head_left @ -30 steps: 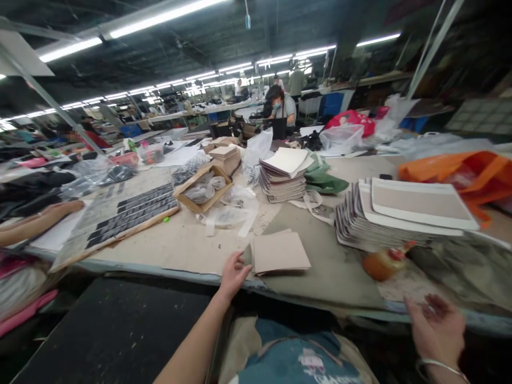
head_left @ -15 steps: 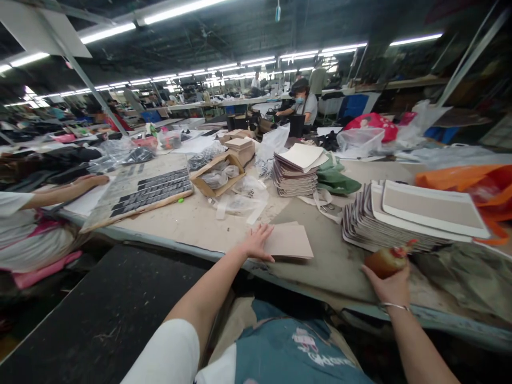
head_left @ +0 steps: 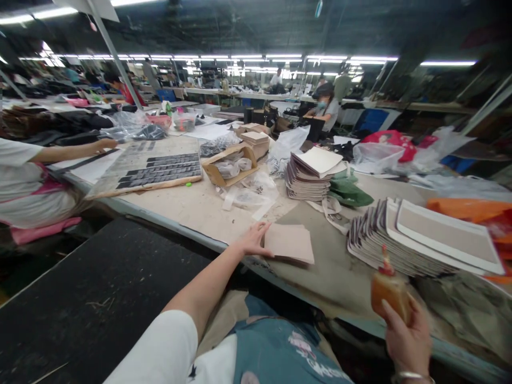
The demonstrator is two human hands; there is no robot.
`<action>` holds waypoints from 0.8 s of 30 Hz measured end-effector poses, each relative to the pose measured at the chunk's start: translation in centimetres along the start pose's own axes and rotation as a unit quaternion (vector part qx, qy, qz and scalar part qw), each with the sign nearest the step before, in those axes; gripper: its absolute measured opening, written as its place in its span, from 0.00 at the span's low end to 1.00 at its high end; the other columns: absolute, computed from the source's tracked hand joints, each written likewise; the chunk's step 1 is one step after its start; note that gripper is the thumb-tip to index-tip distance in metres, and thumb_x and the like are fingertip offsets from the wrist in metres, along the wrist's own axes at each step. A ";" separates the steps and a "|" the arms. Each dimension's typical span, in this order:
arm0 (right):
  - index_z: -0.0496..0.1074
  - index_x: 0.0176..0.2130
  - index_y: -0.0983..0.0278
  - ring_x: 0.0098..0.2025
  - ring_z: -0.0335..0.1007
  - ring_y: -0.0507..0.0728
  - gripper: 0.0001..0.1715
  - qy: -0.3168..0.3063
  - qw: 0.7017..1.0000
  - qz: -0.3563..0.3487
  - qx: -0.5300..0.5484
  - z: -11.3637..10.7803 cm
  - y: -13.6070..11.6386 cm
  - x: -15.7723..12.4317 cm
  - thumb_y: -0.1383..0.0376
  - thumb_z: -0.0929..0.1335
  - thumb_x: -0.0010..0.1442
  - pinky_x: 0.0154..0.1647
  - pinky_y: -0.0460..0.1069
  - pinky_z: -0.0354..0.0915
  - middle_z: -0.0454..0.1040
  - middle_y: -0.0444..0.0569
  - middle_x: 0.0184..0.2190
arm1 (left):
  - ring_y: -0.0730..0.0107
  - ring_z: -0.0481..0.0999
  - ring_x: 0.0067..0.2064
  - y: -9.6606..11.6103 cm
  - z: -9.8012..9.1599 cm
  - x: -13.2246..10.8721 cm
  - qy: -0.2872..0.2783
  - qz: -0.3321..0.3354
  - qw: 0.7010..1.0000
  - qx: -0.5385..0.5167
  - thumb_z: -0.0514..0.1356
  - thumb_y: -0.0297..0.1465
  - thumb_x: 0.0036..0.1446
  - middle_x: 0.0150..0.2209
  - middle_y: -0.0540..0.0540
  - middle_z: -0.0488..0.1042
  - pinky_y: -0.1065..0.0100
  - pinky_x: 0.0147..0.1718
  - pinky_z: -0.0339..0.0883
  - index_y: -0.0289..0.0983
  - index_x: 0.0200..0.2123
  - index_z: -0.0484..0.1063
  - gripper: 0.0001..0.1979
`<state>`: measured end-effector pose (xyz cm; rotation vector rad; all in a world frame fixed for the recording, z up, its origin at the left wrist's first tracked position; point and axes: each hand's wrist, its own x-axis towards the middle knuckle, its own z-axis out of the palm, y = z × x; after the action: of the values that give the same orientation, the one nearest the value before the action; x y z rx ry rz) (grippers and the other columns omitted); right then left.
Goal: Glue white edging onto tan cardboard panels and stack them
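Note:
My left hand (head_left: 255,240) rests with thumb and fingers apart at the left edge of a small stack of beige sheets (head_left: 290,242). The sheets lie flat near the front of the worktable. On the right, my right hand (head_left: 410,330) is wrapped round a squeeze bottle (head_left: 388,290) of amber liquid with a red nozzle. The bottle is upright, its nozzle pointing up, in front of a large fanned stack of padded panels (head_left: 424,234). The bottle's lower part is partly hidden by my fingers.
Farther back stand another stack of panels (head_left: 308,170), green cloth (head_left: 350,188) and an open cardboard box (head_left: 231,165) with plastic bags. A board with dark strips (head_left: 160,169) lies left. A co-worker's arm (head_left: 72,152) reaches in there. Orange bags (head_left: 460,209) lie right.
My right hand has turned the bottle from lying sideways to upright and drawn it nearer. My left hand stays at the beige sheets. The camera view has shifted.

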<state>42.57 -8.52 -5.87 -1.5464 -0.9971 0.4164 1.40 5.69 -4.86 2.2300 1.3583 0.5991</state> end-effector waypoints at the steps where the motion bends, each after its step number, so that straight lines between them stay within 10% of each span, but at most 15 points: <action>1: 0.61 0.54 0.63 0.44 0.67 0.64 0.42 -0.022 1.000 0.006 0.002 0.3 -0.9 -0.5 0.50 0.71 0.44 0.47 0.62 0.63 0.68 0.55 0.45 | 0.49 0.51 0.63 -0.4 0.5 -0.6 0.038 -0.002 0.999 -0.022 0.65 0.50 0.39 0.61 0.36 0.51 0.49 0.60 0.47 0.40 0.63 0.46 0.52; 7: 0.63 0.49 0.64 0.41 0.66 0.61 0.35 -0.067 0.991 -0.071 -0.092 5.4 -5.6 -1.6 0.49 0.70 0.46 0.45 0.59 0.63 0.66 0.53 0.43 | 0.58 0.65 0.52 -1.9 2.8 -2.4 0.198 -0.029 0.978 -0.055 0.58 0.43 0.53 0.48 0.39 0.65 0.55 0.55 0.60 0.36 0.50 0.64 0.25; 16: 0.63 0.46 0.66 0.40 0.63 0.59 0.26 -0.127 0.943 -0.288 -0.110 14.9 -9.2 -0.7 0.53 0.68 0.53 0.43 0.56 0.63 0.65 0.51 0.39 | 0.61 0.68 0.50 -1.7 2.4 -2.5 0.179 -0.021 0.983 -0.042 0.58 0.44 0.53 0.46 0.41 0.69 0.58 0.52 0.62 0.37 0.44 0.68 0.20; 24: 0.62 0.46 0.65 0.42 0.61 0.60 0.22 -0.154 0.903 -0.389 -0.100 19.1 -10.1 -0.4 0.57 0.67 0.56 0.44 0.57 0.63 0.65 0.53 0.39 | 0.62 0.68 0.50 -1.7 2.6 -2.4 0.175 -0.005 0.984 -0.041 0.59 0.45 0.52 0.46 0.41 0.69 0.60 0.52 0.63 0.36 0.42 0.70 0.20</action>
<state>24.63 2.57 -1.23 -1.1386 -1.8457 -0.0183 0.71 3.77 -8.24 2.1197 1.4771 1.0632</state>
